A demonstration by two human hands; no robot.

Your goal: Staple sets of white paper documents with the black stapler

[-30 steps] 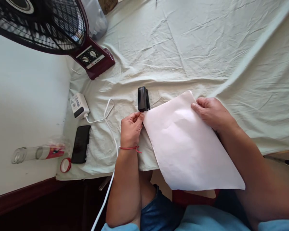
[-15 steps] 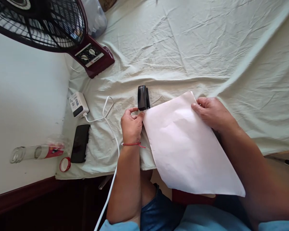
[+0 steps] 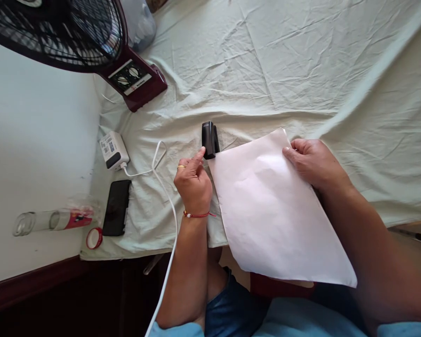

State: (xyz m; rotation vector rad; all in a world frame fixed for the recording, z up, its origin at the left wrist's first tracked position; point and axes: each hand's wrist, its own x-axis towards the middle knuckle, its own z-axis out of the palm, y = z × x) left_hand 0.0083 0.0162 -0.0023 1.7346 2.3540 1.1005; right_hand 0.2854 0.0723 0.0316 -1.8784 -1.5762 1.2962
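We have white paper [image 3: 277, 210] in front of us, its top left corner at the near end of a black stapler [image 3: 208, 139] and its lower part hanging past the edge of the surface [image 3: 228, 206], above the lap. Whether the corner sits inside the stapler's mouth, we cannot tell surely. Our right hand [image 3: 314, 161] has a narrow grip on the paper's right edge near the top, thumb above. Our left hand [image 3: 194, 187] touches the stapler's near end with one fingertip; its other fingers are curled, and we cannot tell if they close on something.

We judge the paper very light and soft to bend, easy to crease, so it is best to take it by the edges, with flat fingers. The stapler seems stiff and heavier, rather slippery on its smooth shell; we would hold it along both sides.

The paper is matt, with faint waves. Beneath lies a pale, wrinkled cloth [image 3: 301, 84]. Farther left are a smooth white cable [image 3: 176, 224], a flat dark phone [image 3: 116, 208] and a clear, round bottle [image 3: 40, 222].
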